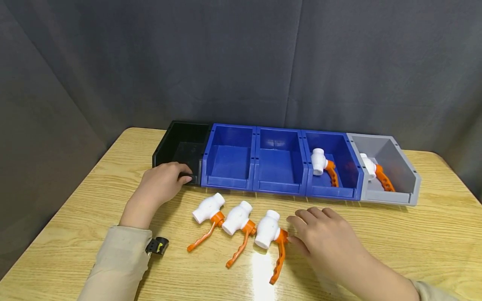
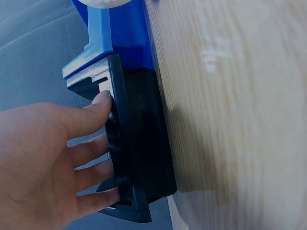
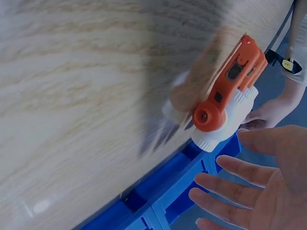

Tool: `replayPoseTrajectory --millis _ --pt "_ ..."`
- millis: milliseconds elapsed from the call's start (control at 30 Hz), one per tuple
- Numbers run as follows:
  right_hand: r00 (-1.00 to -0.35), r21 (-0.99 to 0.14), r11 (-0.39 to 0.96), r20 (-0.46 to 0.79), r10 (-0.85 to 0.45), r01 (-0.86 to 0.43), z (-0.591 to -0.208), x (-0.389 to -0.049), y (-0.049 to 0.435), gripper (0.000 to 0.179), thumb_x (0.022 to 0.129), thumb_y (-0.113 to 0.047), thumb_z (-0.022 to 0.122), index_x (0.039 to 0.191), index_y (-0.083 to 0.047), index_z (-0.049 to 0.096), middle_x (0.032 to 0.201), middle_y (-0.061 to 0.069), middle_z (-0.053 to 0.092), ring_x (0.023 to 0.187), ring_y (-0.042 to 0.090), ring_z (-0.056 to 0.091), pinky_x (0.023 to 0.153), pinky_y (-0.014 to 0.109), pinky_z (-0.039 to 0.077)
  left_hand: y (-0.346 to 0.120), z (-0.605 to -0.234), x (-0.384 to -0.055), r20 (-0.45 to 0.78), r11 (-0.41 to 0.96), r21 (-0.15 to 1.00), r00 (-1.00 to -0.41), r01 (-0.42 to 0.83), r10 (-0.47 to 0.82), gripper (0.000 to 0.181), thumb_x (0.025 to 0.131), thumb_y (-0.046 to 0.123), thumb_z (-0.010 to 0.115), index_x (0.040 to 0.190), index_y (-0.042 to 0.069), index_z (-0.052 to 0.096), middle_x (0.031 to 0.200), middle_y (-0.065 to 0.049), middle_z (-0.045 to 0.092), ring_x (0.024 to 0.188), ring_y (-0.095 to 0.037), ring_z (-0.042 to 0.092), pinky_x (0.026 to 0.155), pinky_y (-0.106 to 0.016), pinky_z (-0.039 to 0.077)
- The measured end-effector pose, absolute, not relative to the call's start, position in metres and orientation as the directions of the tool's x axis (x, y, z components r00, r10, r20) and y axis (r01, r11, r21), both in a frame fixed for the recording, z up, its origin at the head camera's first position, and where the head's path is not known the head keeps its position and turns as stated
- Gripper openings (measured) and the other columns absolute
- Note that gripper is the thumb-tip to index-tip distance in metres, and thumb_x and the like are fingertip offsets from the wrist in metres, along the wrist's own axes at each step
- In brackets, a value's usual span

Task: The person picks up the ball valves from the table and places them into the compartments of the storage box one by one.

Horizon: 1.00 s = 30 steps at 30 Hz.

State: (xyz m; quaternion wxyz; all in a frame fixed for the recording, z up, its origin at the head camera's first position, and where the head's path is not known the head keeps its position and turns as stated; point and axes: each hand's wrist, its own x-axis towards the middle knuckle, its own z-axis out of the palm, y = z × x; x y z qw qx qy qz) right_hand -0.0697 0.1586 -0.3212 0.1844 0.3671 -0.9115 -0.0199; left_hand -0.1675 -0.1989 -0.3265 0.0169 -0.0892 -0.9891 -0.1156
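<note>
My left hand [image 1: 163, 182] is at the front lip of the black bin [image 1: 190, 150] at the row's left end, gripping it with thumb and fingers. The left wrist view shows the thumb and fingertips on that lip. Three white ball valves with orange handles lie in front of the bins: a left valve [image 1: 208, 208], a middle valve [image 1: 237, 218] and a right valve [image 1: 267, 230]. Beside the right valve's orange handle [image 1: 278, 261] is my right hand [image 1: 327, 236], fingers spread and relaxed, holding nothing. Whether its thumb touches the handle is unclear.
Three blue bins [image 1: 280, 165] stand between the black bin and a grey bin [image 1: 391, 167]. One white valve [image 1: 318, 161] lies in the rightmost blue bin, another valve [image 1: 370, 167] in the grey bin. A dark curtain [image 1: 241, 62] hangs behind the wooden table [image 1: 395, 238].
</note>
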Motion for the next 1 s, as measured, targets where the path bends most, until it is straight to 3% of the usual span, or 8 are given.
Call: replayPoseTrajectory --millis 600,1000 --pt "-0.639 0.137 0.72 0.371 -0.674 -0.68 -0.322 -0.071 0.14 0.031 0.079 -0.029 0.083 0.102 -0.012 0.072 0.1 0.001 0.071 0.09 0.022 0.066 0.075 0.037 0.053 -0.198 -0.326 -0.166 0.061 0.958 0.231 -0.985 0.173 0.163 0.023 0.098 0.021 0.065 0.115 0.008 0.072 0.117 -0.014 0.069 0.107 -0.036 0.064 0.089 -0.056 0.05" --pt "-0.69 0.074 0.733 0.283 -0.666 -0.677 -0.322 -0.074 0.132 0.051 0.08 -0.048 0.079 0.111 -0.009 0.069 0.108 0.004 0.069 0.097 0.024 0.065 0.081 0.042 0.053 -0.198 -0.325 -0.167 0.051 0.959 0.224 -0.985 0.173 0.166 0.023 0.098 0.022 0.065 0.116 0.009 0.072 0.118 -0.014 0.068 0.109 -0.036 0.063 0.088 -0.057 0.05"
